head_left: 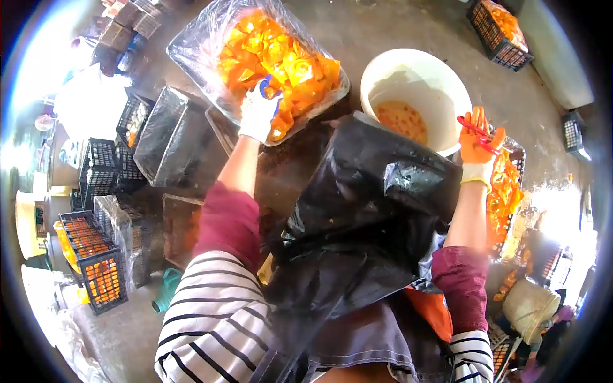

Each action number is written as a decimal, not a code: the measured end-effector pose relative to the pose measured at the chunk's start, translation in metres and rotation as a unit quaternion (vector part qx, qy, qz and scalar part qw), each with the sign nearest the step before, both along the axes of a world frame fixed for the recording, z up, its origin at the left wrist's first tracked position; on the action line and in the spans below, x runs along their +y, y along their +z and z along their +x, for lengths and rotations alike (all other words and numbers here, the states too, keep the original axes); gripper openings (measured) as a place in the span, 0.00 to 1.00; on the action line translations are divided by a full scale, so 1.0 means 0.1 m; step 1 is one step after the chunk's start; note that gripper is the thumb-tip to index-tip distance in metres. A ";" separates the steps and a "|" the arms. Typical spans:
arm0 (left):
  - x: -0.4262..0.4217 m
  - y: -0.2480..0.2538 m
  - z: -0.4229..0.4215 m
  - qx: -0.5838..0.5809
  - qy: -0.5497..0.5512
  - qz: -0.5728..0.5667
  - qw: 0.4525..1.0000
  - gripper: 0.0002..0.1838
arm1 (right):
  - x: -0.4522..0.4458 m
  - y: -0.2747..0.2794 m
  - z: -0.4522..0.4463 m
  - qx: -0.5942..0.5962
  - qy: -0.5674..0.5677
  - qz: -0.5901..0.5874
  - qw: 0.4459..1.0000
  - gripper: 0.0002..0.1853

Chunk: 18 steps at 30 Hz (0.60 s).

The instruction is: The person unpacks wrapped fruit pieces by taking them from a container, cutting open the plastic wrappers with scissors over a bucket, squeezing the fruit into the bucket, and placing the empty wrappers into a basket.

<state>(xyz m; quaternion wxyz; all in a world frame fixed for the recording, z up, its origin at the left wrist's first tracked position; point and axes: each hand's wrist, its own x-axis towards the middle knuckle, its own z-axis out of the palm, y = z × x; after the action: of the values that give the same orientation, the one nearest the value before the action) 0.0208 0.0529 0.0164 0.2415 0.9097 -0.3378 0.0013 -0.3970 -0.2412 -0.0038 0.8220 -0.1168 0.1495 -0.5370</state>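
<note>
My left hand (260, 110), in a white and blue glove, reaches into the near edge of a plastic-lined crate (191, 39) heaped with orange wrapped pieces (274, 54). Its fingertips are among the pieces, and what they hold, if anything, is hidden. My right hand (477, 143), in an orange glove with a white cuff, is closed on a red-handled tool (476, 129) beside the rim of a white bucket (372, 60). Orange-brown contents (401, 119) lie at the bucket's bottom. Black plastic (364, 210) covers my lap.
Another crate of orange pieces (502, 198) stands beside my right forearm. Black crates (96, 258) and a plastic-covered crate (169, 134) are at the left. A filled crate (501, 38) sits at the upper right. A person in purple (539, 348) is at the lower right.
</note>
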 end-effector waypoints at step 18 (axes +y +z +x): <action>0.08 -0.16 0.45 0.549 0.051 -0.453 0.700 0.25 | 0.21 0.21 0.47 0.132 0.102 -0.010 0.986 0.22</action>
<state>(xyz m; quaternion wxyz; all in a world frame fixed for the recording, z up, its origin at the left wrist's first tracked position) 0.0657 0.0606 0.0007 0.7669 0.5457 -0.0566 -0.3330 -0.3495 -0.2202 0.0177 0.8443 -0.2095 0.2382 -0.4318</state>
